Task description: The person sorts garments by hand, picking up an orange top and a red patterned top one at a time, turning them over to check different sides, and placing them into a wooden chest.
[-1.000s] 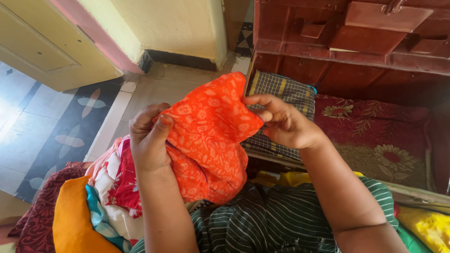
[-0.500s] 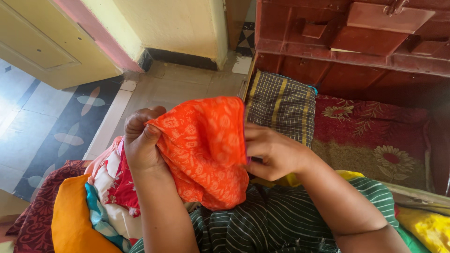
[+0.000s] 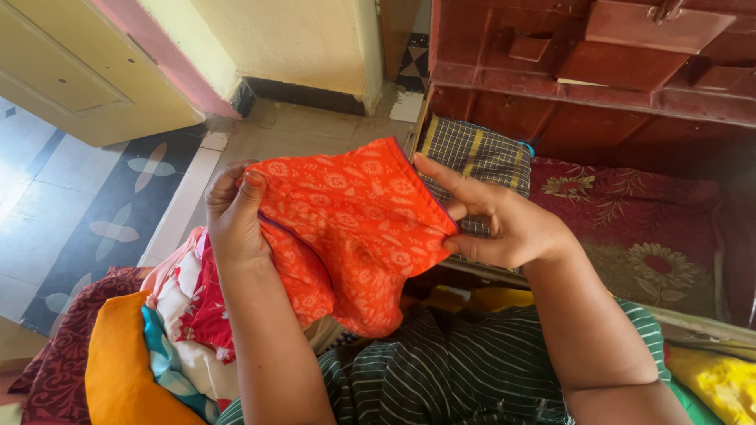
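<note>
I see an orange printed cloth (image 3: 346, 236) held up in the middle of the view, stretched between both hands above the lap. The left hand (image 3: 236, 216) has its fingers (image 3: 253, 189) closed tight on the cloth's left edge, the fabric bunched inside the grip. The right hand (image 3: 496, 220) pinches the cloth's right edge, near its purple-trimmed hem, between the thumb and the other fingers, which are partly stretched out rather than curled. The lower part of the cloth hangs loose and folds down towards a dark green striped garment (image 3: 441, 378) on the lap. Just behind the cloth, on the far right, a folded checked cloth (image 3: 480, 157) lies inside an open red-brown wooden chest (image 3: 598, 86), touching a red floral fabric (image 3: 638, 228) that fills the rest of the chest's bottom. To the near left of the left arm lies a pile of clothes (image 3: 169, 330): red and white printed pieces, an orange-yellow piece, a teal strip and a maroon patterned one. A yellow cloth (image 3: 717, 378) shows at the near right corner. Beyond, on the far left, is a tiled floor (image 3: 87, 212) with a flower pattern, and a cream door (image 3: 71, 71).
</note>
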